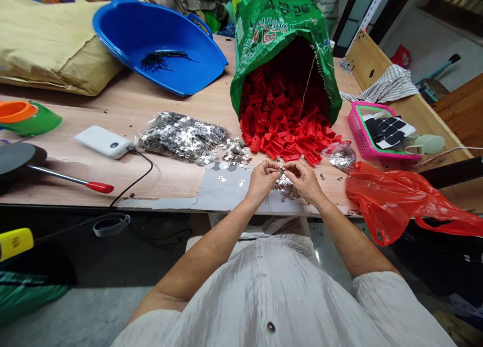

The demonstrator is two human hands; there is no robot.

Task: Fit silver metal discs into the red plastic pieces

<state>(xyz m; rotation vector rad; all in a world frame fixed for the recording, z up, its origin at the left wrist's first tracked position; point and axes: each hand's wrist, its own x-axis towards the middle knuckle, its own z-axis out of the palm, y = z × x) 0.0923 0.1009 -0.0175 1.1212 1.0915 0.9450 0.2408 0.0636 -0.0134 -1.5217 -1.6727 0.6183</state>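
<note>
My left hand (261,181) and my right hand (305,182) meet near the table's front edge, fingertips pinched together. Between them is a small metal piece (281,170), partly covered by the fingers. Right below lies a scatter of small metal parts (287,190), brownish and silver, on a grey sheet (222,188). A few silver metal plates (242,183) rest on that sheet to the left. Just beyond my hands, red plastic parts (279,110) spill from a green woven sack (279,14) lying on its side.
Left of my hands lie a loose heap of silver plates (236,151) and a clear bag of them (181,138). A white power bank (103,141) and a blue basin (158,29) stand farther left. Rightward are a small clear bag (343,157), a pink basket (362,130) and a red plastic bag (400,201).
</note>
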